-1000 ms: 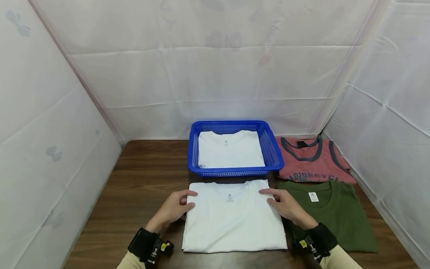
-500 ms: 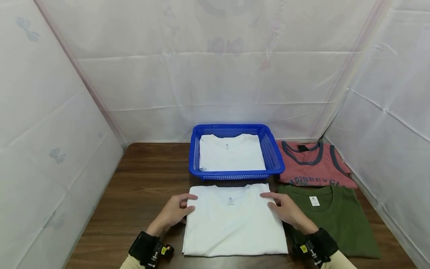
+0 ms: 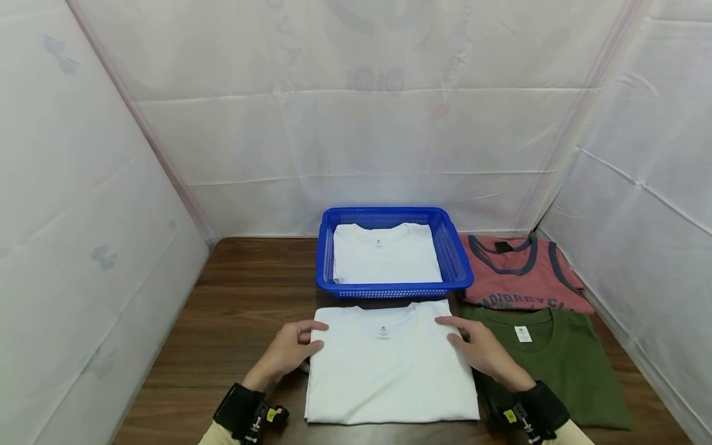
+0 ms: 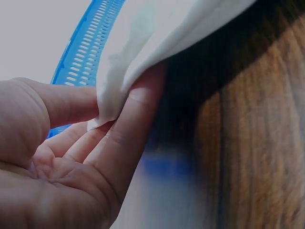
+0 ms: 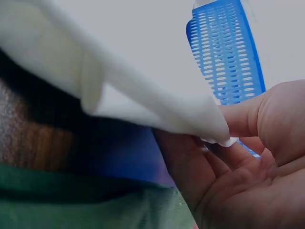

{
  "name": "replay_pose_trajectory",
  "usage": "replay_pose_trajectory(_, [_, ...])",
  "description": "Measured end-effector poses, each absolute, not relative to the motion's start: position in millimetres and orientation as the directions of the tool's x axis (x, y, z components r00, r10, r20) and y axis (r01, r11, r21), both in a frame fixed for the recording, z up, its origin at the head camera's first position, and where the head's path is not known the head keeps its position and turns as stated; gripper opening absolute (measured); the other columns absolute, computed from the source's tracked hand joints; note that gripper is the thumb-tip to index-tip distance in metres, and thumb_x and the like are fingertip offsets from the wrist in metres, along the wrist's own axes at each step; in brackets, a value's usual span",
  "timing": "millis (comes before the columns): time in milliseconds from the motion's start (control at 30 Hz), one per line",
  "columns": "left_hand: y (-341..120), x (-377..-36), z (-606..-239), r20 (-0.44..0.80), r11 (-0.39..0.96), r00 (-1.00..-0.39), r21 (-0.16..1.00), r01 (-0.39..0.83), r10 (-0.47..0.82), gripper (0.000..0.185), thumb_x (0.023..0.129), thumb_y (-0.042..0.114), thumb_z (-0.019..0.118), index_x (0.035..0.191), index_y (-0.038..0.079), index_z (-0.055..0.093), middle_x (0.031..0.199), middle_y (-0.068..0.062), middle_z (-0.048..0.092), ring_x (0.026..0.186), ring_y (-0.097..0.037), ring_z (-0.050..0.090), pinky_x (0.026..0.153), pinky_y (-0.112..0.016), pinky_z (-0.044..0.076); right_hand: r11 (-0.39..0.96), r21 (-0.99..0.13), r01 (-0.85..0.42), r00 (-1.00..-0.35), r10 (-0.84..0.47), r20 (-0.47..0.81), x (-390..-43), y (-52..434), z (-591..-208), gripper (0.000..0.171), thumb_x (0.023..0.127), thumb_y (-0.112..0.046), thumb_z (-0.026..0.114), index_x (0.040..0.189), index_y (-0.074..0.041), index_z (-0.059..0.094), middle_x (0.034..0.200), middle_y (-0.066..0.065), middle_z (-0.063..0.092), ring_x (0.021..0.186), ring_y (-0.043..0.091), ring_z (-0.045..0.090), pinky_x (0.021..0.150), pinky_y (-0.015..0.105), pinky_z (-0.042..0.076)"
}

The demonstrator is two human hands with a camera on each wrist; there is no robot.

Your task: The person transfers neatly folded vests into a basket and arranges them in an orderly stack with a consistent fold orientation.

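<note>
A folded white T-shirt (image 3: 389,377) with a small printed neck label lies in front of the blue basket, collar toward the basket. My left hand (image 3: 286,349) pinches its left side, thumb on top and fingers tucked beneath, as the left wrist view shows on the white cloth (image 4: 138,43). My right hand (image 3: 484,349) pinches the opposite side in the same way; in the right wrist view the white fabric (image 5: 143,81) hangs in a raised fold with a dark gap under it. Most fingertips are hidden below the cloth.
Behind the shirt stands the blue perforated basket (image 3: 389,290) with another folded white T-shirt (image 3: 386,256) in it. To the right lie a folded green T-shirt (image 3: 578,371) and a red sleeveless top (image 3: 520,284) with grey trim. White sheeting (image 3: 356,136) walls the wooden table (image 3: 222,315).
Both hands keep their hold on the white T-shirt's sides. The whole scene sits slightly lower and farther right in the head view; the shirt's back edge has come up a little toward the basket.
</note>
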State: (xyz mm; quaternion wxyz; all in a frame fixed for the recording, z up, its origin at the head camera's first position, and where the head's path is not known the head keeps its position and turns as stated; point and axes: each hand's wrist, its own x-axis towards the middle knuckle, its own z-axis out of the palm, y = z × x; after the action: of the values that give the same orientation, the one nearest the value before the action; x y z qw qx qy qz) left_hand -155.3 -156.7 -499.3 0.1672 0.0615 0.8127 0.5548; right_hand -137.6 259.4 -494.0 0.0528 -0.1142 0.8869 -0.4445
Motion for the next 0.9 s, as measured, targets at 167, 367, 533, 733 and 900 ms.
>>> replay_pose_trajectory(167, [-159,-153,-494,-0.194,0.356,-0.929,0.931,-0.074,0.315,0.031,0.097,0.001,0.067,0.128,0.004,0.068,0.064,0.001,0.042,0.059,-0.018,0.06,0.05,-0.039,0.059,0.571,-0.798,-0.192,-0.963,-0.268,0.04,-133,263,-488,0.037,0.103,-0.006,0.061,0.138,-0.016,0.066,0.1,0.008,0.067,0.052,0.003,0.033,0.05,0.023,0.036])
replay_pose_trajectory(367, [-164,-151,-483,-0.162,0.353,-0.927,0.935,-0.035,0.338,0.032,0.098,0.004,0.068,0.13,0.005,0.067,0.063,0.0,0.047,0.056,-0.019,0.059,0.051,-0.041,0.059,0.556,-0.78,-0.287,-0.945,-0.295,0.137,-127,266,-477,0.038,0.103,-0.008,0.063,0.14,-0.015,0.064,0.132,0.014,0.067,0.062,-0.001,0.046,0.053,0.025,0.038])
replay_pose_trajectory(533, [-166,-152,-472,-0.113,0.344,-0.924,0.939,0.022,0.367,0.032,0.098,0.006,0.069,0.13,0.006,0.067,0.065,-0.001,0.051,0.062,-0.021,0.064,0.055,-0.045,0.06,0.551,-0.768,-0.327,-0.936,-0.302,0.181,-124,268,-465,0.038,0.104,-0.012,0.062,0.141,-0.017,0.063,0.11,0.008,0.071,0.052,-0.002,0.032,0.049,0.024,0.036])
replay_pose_trajectory(733, [-168,-148,-456,-0.068,0.293,-0.905,0.954,0.064,0.419,0.034,0.098,0.008,0.07,0.132,0.004,0.065,0.068,-0.007,0.057,0.075,-0.023,0.071,0.058,-0.044,0.062,0.544,-0.764,-0.346,-0.931,-0.299,0.209,-120,273,-452,0.038,0.104,-0.014,0.062,0.142,-0.019,0.063,0.06,-0.014,0.026,0.048,-0.002,0.023,0.044,0.021,0.033])
replay_pose_trajectory(900, [-168,-144,-447,-0.039,0.282,-0.9,0.955,0.095,0.435,0.034,0.098,0.01,0.071,0.131,0.005,0.065,0.065,-0.004,0.052,0.072,-0.02,0.069,0.059,-0.045,0.062,0.534,-0.747,-0.396,-0.914,-0.311,0.262,-117,276,-444,0.039,0.103,-0.011,0.063,0.141,-0.017,0.064,0.057,-0.011,0.024,0.046,-0.003,0.023,0.041,0.022,0.031])
